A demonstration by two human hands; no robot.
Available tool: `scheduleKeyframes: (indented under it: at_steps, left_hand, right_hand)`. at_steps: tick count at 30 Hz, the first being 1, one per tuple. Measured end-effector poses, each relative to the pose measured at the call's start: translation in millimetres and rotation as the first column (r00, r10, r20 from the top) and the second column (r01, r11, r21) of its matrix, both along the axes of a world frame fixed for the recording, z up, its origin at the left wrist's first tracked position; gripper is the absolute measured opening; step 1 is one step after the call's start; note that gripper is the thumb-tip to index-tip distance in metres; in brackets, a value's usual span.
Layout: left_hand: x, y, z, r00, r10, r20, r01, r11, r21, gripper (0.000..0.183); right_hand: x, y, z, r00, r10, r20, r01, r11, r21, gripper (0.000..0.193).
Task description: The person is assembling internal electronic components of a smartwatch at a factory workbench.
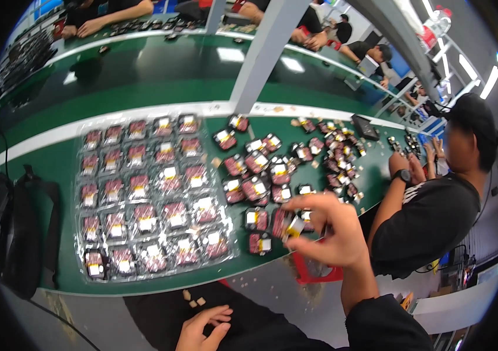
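My right hand point(334, 231) reaches over the table's near edge, with thumb and index finger at opposite ends of a small black part point(281, 223) that has a reddish face and white and yellow tape. The part sits between the fingertips, beside a loose cluster of similar parts point(255, 190). My left hand point(205, 329) is low over my lap, fingers loosely bent and thumb apart, with nothing visible in it. Left of the cluster lies a clear plastic tray point(234, 248), its rows of pockets filled with the same kind of part.
A black bag with a strap point(26, 234) and cables lie at the table's left end. A grey metal post point(266, 52) rises behind the parts. At right sits a co-worker in black point(430, 222). A red bin point(310, 272) stands below the edge. Small tan pieces point(196, 301) lie near my lap.
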State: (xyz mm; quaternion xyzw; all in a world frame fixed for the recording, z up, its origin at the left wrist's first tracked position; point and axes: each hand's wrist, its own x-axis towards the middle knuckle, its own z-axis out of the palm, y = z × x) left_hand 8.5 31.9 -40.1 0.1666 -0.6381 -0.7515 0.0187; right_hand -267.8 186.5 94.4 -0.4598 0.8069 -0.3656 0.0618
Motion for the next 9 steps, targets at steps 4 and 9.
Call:
scheduleKeyframes:
  at_steps: [4, 9]
  left_hand:
    - [5, -5, -1, 0.994, 0.036, -0.104, -0.005, 0.958, 0.288, 0.048]
    - [8, -7, 14, 0.922, 0.313, -0.227, -0.193, 0.882, 0.43, 0.068]
  right_hand:
    - [44, -24, -12, 0.935, 0.342, 0.092, -0.34, 0.94, -0.04, 0.052]
    - [70, -41, -53, 0.838, 0.537, 0.098, -0.537, 0.843, -0.027, 0.053]
